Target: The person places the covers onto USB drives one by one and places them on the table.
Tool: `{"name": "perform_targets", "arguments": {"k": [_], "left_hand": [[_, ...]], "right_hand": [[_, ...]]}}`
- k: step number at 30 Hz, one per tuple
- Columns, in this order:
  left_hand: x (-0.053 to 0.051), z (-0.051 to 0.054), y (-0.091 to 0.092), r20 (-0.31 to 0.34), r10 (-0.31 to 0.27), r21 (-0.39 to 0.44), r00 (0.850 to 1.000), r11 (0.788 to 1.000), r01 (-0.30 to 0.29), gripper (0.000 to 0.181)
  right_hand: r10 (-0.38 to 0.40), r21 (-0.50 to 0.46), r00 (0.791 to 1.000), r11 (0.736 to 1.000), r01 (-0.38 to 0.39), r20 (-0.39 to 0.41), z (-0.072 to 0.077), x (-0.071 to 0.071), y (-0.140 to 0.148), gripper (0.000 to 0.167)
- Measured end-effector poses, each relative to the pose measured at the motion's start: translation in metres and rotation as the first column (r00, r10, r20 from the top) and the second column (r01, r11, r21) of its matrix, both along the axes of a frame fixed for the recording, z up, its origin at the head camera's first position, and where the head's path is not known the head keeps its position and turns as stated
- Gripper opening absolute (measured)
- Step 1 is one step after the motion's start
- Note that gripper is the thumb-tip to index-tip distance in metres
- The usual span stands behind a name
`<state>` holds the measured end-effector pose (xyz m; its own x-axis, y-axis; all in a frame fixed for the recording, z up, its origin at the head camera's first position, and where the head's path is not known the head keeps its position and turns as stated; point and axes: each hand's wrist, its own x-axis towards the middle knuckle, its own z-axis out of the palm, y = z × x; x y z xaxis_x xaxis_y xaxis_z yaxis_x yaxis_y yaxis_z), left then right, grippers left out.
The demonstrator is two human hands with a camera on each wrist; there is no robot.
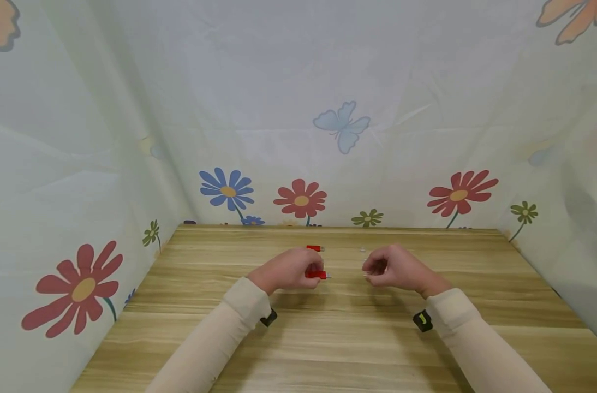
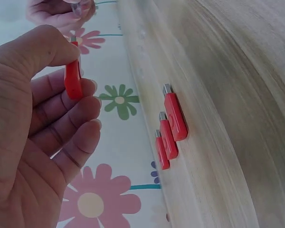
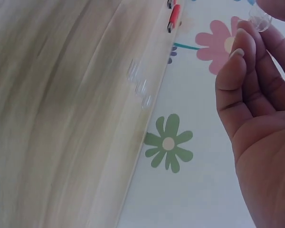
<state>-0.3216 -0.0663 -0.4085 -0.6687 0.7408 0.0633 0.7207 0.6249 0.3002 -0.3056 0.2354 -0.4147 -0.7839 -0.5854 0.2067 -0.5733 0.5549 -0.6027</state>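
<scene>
My left hand pinches a red USB flash drive between thumb and fingers, its metal plug pointing away from the palm. Opposite it, above the table, my right hand holds a small clear plastic cap at its fingertips. A gap separates the two hands. Three more red flash drives lie in a row on the wood in the left wrist view, plugs bare. In the right wrist view, three clear caps lie in a line near the table's far edge.
The wooden table extends under both forearms. Behind it hangs a pale curtain printed with flowers and a butterfly, and more of it encloses the sides. A dark wrist device is strapped at each cuff.
</scene>
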Motion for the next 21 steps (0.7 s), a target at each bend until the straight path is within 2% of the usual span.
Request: {"name": "perform_targets", "arguments": {"k": [12, 21], "left_hand": [[0.004, 0.000, -0.002, -0.048, -0.018, 0.037, 0.999, 0.999, 0.020, 0.018], [0.008, 0.003, 0.001, -0.060, -0.021, 0.059, 0.998, 0.998, 0.025, 0.023]], "right_hand": [[0.021, -0.161, 0.999, 0.987, -0.014, 0.039, -0.005, 0.005, -0.010, 0.009], [0.042, -0.211, 0.999, 0.977, -0.037, 0.020, -0.013, 0.007, -0.012, 0.011]]}}
